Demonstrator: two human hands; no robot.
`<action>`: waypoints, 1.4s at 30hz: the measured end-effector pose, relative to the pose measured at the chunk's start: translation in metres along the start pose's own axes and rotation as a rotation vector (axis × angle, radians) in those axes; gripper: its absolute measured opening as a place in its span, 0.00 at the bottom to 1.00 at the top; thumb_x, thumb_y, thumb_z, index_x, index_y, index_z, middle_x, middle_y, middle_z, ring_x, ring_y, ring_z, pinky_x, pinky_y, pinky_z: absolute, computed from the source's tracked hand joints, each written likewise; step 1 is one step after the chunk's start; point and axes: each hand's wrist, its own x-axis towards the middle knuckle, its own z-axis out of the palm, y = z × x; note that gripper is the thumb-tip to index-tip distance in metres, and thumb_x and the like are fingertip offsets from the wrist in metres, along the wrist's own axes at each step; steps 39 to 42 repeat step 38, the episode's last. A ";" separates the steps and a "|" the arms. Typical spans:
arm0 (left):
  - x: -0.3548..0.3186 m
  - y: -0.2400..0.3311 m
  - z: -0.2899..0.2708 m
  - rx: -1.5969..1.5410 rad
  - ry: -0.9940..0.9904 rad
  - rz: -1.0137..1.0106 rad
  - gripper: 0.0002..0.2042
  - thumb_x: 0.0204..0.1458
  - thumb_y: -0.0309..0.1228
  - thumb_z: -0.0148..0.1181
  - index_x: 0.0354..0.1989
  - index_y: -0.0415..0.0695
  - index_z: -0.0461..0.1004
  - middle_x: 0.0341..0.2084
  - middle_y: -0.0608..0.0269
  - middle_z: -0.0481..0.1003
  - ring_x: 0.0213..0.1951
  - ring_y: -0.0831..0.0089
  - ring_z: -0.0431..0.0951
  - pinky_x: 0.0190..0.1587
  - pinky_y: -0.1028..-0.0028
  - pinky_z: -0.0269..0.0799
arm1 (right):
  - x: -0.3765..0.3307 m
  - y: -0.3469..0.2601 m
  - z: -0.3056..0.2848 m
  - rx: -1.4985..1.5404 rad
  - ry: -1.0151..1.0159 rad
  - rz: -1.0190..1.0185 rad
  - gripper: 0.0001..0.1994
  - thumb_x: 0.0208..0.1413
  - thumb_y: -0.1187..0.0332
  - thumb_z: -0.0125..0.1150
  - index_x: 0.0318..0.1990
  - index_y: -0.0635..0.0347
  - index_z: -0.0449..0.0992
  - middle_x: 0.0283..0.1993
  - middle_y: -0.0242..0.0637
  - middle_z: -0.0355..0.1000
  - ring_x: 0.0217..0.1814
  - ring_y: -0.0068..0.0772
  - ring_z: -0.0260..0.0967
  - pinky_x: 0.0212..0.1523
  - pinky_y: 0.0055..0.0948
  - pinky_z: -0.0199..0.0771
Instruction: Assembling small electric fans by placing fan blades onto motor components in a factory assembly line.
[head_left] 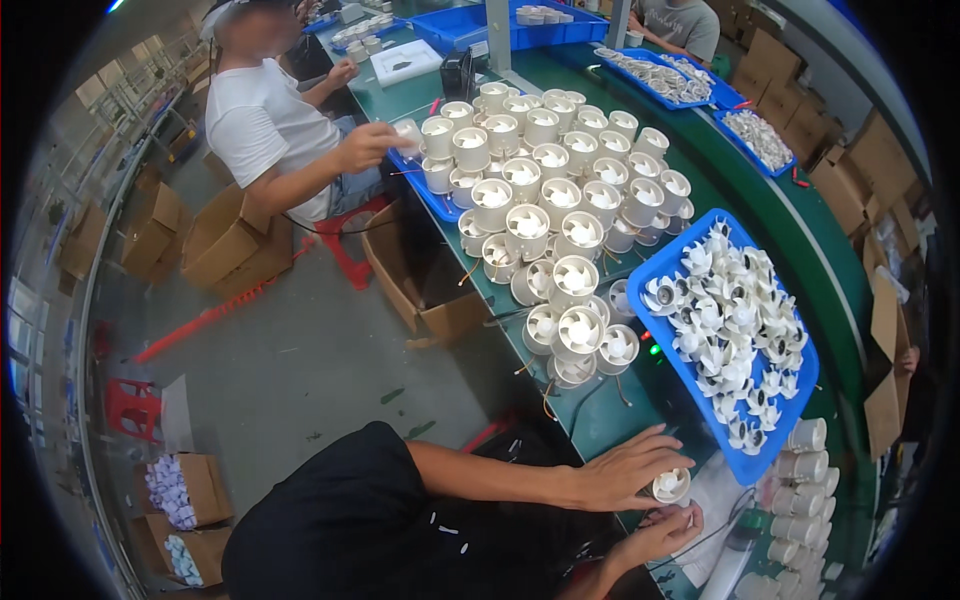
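At the table's near edge, my left hand (622, 472) curves over a small white round fan (670, 486), its fingers stretched along the far side and its palm against the housing. White blades show inside the fan's ring. Just below it my right hand (662, 535) has its fingers curled together near the fan's underside. What those fingers pinch is too small to make out. A blue tray (655, 300) of loose white fan impellers (730, 310) lies beyond my hands. To the left, many similar fans (580, 235) stand stacked on the green table.
A co-worker in a white shirt (262, 125) holds a white part beside the stack. White cylindrical housings (797, 500) line the right, near a clear bottle-like tube (735, 550). Blue trays (765, 165) of parts sit farther back. Cardboard boxes (235, 240) and red stools (135, 408) stand on the floor.
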 end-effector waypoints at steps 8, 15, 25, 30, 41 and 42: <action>-0.014 0.060 -0.136 -0.243 0.009 -0.151 0.37 0.48 0.37 0.71 0.67 0.43 0.62 0.63 0.53 0.66 0.64 0.57 0.65 0.67 0.60 0.57 | 0.005 0.001 -0.004 -0.035 -0.051 -0.019 0.11 0.68 0.70 0.48 0.54 0.62 0.65 0.23 0.27 0.61 0.22 0.13 0.54 0.20 0.13 0.49; -0.013 -0.011 -0.391 0.210 0.716 -0.222 0.27 0.48 0.33 0.72 0.56 0.40 0.69 0.46 0.57 0.76 0.47 0.71 0.78 0.51 0.72 0.75 | 0.011 0.017 -0.008 -0.128 -0.062 -0.132 0.06 0.67 0.72 0.48 0.46 0.60 0.71 0.23 0.24 0.59 0.21 0.11 0.53 0.19 0.13 0.48; -0.043 -0.256 -0.594 0.553 0.665 -0.742 0.29 0.41 0.27 0.72 0.56 0.47 0.72 0.47 0.61 0.75 0.48 0.67 0.75 0.50 0.67 0.72 | -0.006 -0.002 0.003 -0.047 -0.105 -0.059 0.06 0.65 0.73 0.51 0.44 0.63 0.73 0.29 0.26 0.64 0.28 0.15 0.60 0.27 0.17 0.61; -0.057 -0.298 -0.638 0.337 0.451 -0.623 0.31 0.51 0.28 0.56 0.67 0.38 0.62 0.63 0.52 0.67 0.60 0.62 0.69 0.61 0.68 0.63 | -0.008 -0.003 0.005 0.053 -0.134 -0.024 0.06 0.64 0.75 0.54 0.44 0.65 0.75 0.29 0.26 0.67 0.28 0.13 0.60 0.28 0.16 0.60; 0.000 -0.340 -0.636 0.791 0.432 -0.182 0.25 0.51 0.19 0.50 0.62 0.32 0.65 0.58 0.45 0.70 0.60 0.56 0.70 0.65 0.64 0.62 | -0.007 -0.013 0.000 -0.039 -0.094 -0.119 0.05 0.62 0.76 0.55 0.42 0.63 0.76 0.28 0.29 0.70 0.27 0.12 0.63 0.26 0.18 0.63; 0.000 -0.340 -0.636 0.791 0.432 -0.182 0.25 0.51 0.19 0.50 0.62 0.32 0.65 0.58 0.45 0.70 0.60 0.56 0.70 0.65 0.64 0.62 | -0.007 -0.013 0.000 -0.039 -0.094 -0.119 0.05 0.62 0.76 0.55 0.42 0.63 0.76 0.28 0.29 0.70 0.27 0.12 0.63 0.26 0.18 0.63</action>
